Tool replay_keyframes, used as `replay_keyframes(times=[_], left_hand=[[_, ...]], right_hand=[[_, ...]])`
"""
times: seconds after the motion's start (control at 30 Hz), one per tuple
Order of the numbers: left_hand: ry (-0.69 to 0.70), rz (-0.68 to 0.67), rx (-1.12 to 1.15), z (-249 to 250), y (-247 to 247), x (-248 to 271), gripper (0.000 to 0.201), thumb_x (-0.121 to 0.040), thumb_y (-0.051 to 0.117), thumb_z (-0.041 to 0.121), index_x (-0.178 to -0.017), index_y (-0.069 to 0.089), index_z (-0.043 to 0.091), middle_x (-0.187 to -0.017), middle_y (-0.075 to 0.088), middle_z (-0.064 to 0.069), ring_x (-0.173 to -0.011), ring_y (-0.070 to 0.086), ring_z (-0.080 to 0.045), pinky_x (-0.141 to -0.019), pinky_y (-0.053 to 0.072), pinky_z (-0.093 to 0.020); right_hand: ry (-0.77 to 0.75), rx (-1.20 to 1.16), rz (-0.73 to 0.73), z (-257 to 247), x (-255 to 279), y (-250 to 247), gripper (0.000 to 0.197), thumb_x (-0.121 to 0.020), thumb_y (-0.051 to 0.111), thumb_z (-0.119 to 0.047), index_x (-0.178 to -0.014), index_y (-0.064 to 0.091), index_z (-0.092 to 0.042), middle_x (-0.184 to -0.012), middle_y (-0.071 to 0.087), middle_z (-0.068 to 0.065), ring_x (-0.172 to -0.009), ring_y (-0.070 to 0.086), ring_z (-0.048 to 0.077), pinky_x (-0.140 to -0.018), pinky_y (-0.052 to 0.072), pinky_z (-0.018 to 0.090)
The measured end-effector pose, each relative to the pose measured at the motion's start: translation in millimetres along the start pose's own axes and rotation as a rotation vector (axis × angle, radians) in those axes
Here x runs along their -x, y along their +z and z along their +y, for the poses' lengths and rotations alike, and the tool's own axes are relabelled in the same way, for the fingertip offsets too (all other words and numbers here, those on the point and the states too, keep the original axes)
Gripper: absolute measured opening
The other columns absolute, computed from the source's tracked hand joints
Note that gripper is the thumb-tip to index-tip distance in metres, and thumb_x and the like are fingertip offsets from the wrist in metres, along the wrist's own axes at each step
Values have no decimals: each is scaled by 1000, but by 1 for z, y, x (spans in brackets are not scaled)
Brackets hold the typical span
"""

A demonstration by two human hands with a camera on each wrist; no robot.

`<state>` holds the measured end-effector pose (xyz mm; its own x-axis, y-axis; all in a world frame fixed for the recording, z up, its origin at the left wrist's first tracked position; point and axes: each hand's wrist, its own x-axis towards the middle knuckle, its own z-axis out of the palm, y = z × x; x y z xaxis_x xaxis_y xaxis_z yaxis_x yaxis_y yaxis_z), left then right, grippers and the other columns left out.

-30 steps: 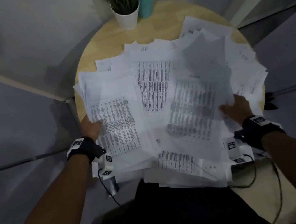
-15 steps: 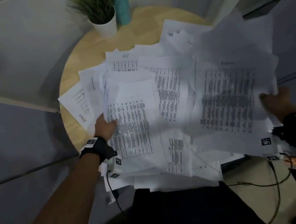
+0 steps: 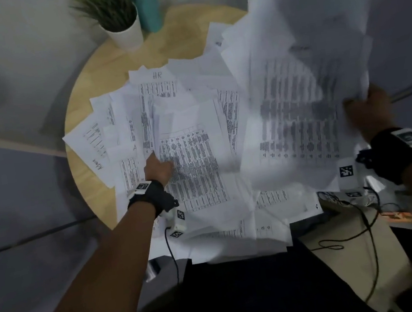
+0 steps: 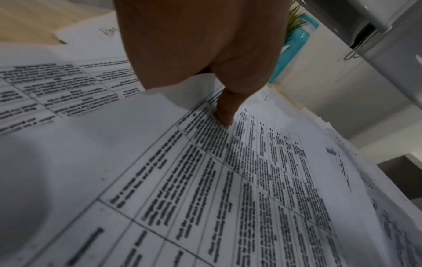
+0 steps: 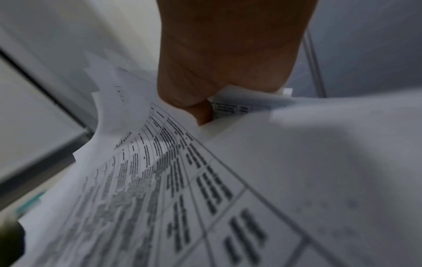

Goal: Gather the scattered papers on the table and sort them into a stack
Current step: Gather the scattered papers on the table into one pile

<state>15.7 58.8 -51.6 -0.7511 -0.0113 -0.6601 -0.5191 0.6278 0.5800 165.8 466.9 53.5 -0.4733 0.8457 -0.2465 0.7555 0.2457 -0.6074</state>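
Judging by how things lay, the gathering was barely under way. The left hand (image 3: 158,168) had its thumb down on a printed sheet (image 3: 193,168) at the near left of the desk (image 3: 184,38). Its fingers were tucked under and out of sight, so its grip read as a pinch. Across the middle the papers (image 3: 233,115) lay loose and overlapping, some hanging over the near edge, and no squared stack showed. On the right a bundle (image 3: 296,91) was up off the desk, tilted and blurred. The right hand (image 3: 369,113) clamped its right edge, thumb on top. Nearly all the squaring and sorting was left.

Counted: two hands, one raised bundle, one plant (image 3: 125,32) and one bottle (image 3: 147,6) at the far edge. The sheets overlapped too much to count.
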Motion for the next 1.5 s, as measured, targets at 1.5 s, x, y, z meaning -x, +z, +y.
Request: replay_keyframes(times=[1.5], left_hand=[[-212,-239,453,13,28,37,57,-81,79,2,-130,52,-11,-141,54,-16,-138,42,-27,-115,28,-42]], right_hand=[[-134,235,-648,-44,50,157,50,-96,57,-45,-118,60,-1,-108,65,12,-110,59,28,-86,42,31]])
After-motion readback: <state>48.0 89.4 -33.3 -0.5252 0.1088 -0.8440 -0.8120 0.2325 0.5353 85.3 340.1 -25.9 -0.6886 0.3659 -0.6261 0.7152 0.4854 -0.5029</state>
